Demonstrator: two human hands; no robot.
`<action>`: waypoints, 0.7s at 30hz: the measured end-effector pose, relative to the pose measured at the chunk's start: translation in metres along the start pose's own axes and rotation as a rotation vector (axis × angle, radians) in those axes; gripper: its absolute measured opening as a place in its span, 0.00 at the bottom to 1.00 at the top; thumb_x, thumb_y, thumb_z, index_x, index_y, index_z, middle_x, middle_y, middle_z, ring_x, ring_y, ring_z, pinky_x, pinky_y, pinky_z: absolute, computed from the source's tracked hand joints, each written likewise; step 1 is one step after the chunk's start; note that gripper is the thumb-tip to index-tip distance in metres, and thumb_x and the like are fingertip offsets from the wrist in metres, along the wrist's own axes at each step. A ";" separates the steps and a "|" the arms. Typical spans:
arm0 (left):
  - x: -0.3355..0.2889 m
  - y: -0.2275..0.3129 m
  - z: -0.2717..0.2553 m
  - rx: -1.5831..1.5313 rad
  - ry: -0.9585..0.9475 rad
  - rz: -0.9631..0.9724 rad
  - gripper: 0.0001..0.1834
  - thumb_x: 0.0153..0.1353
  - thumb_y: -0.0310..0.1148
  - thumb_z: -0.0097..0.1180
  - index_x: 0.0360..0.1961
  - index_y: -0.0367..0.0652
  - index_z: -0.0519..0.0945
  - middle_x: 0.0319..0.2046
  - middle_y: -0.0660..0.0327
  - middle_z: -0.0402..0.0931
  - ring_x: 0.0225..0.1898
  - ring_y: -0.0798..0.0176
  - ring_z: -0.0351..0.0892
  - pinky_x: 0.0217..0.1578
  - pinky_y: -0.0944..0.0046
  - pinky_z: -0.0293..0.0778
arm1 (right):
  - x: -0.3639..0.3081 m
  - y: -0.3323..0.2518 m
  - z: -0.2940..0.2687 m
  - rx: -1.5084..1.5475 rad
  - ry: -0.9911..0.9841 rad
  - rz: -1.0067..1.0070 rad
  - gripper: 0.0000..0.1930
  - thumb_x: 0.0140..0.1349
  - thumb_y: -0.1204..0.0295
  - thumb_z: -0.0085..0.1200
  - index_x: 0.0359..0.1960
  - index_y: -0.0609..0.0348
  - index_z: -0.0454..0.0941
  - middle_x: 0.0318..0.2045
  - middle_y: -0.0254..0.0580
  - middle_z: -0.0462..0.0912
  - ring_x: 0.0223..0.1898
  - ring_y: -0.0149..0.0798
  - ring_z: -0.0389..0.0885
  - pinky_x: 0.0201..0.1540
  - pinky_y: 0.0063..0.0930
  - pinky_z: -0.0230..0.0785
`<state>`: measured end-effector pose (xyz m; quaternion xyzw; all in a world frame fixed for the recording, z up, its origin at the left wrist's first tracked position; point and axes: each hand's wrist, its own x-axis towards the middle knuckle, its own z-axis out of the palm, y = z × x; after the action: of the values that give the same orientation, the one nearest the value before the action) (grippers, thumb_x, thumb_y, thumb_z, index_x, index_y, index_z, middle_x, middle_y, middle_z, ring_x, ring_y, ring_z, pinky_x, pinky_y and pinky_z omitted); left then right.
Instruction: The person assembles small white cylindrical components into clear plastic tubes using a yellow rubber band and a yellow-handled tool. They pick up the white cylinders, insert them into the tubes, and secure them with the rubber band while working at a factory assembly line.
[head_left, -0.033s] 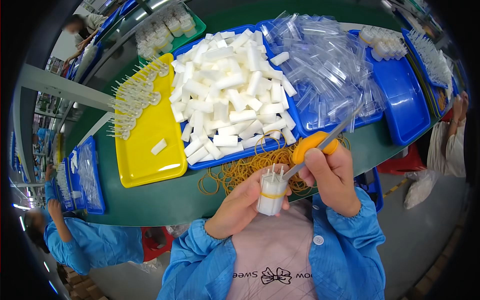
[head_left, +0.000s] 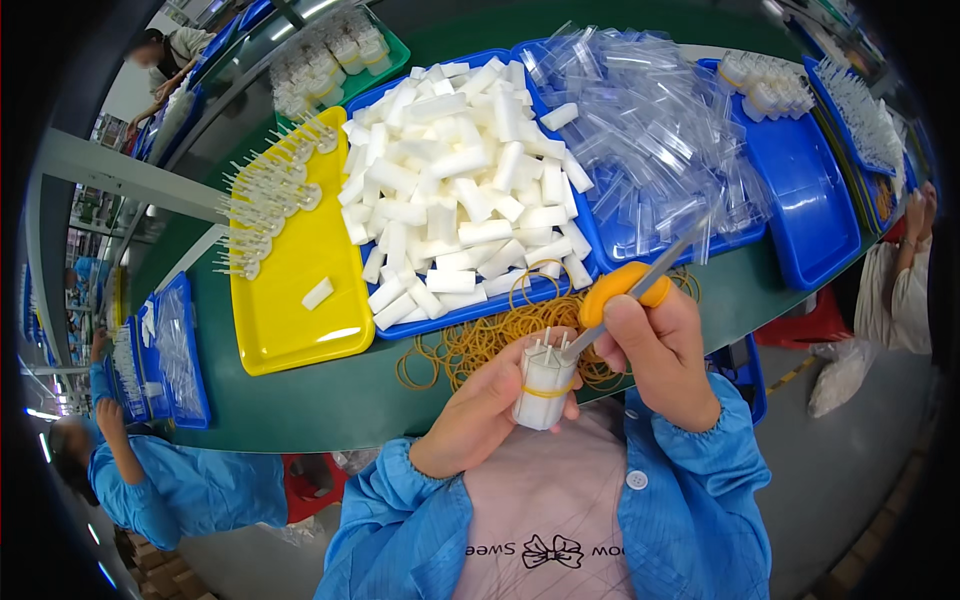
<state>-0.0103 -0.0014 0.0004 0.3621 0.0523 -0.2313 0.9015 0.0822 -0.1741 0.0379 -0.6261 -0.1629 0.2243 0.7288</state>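
Two hands meet over the green desk's [head_left: 290, 405] near edge: the left hand [head_left: 488, 395] pinches a white, faceted, prong-topped bundle [head_left: 543, 376]; the right hand [head_left: 668, 352] clasps an orange-handled grey metal tool [head_left: 610, 286]. A slip could nick the left hand. A yellow rubber band [head_left: 547, 392] girds the slightly tilted bundle.

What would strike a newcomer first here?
Probably the heap of white foam blocks at upper centre, with a yellow tray to its left and clear plastic pieces to its right. Nearer, the left hand holds a white cylinder ringed by a rubber band, the right hand an orange-handled metal tool.
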 end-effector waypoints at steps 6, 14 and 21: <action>-0.003 -0.001 0.007 0.111 0.073 0.078 0.41 0.64 0.59 0.42 0.65 0.37 0.54 0.48 0.56 0.68 0.43 0.64 0.73 0.40 0.66 0.70 | 0.001 0.003 0.001 0.063 -0.046 0.088 0.10 0.68 0.68 0.45 0.37 0.63 0.74 0.21 0.29 0.73 0.21 0.17 0.64 0.21 0.13 0.56; -0.013 -0.001 0.012 0.288 0.136 0.180 0.41 0.65 0.60 0.39 0.64 0.33 0.55 0.52 0.55 0.67 0.47 0.65 0.71 0.45 0.66 0.69 | -0.003 -0.012 0.010 0.032 -0.121 0.066 0.09 0.66 0.71 0.46 0.35 0.65 0.75 0.22 0.36 0.77 0.21 0.24 0.73 0.21 0.19 0.64; -0.019 -0.002 0.015 0.380 0.169 0.234 0.40 0.65 0.59 0.39 0.63 0.32 0.57 0.56 0.53 0.65 0.55 0.62 0.68 0.54 0.63 0.65 | -0.008 -0.010 0.011 -0.498 -0.107 -0.471 0.04 0.55 0.78 0.56 0.32 0.64 0.76 0.24 0.46 0.80 0.21 0.44 0.78 0.21 0.31 0.68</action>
<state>-0.0290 -0.0057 0.0150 0.5470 0.0406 -0.0999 0.8301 0.0711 -0.1708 0.0503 -0.7173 -0.3908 0.0358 0.5757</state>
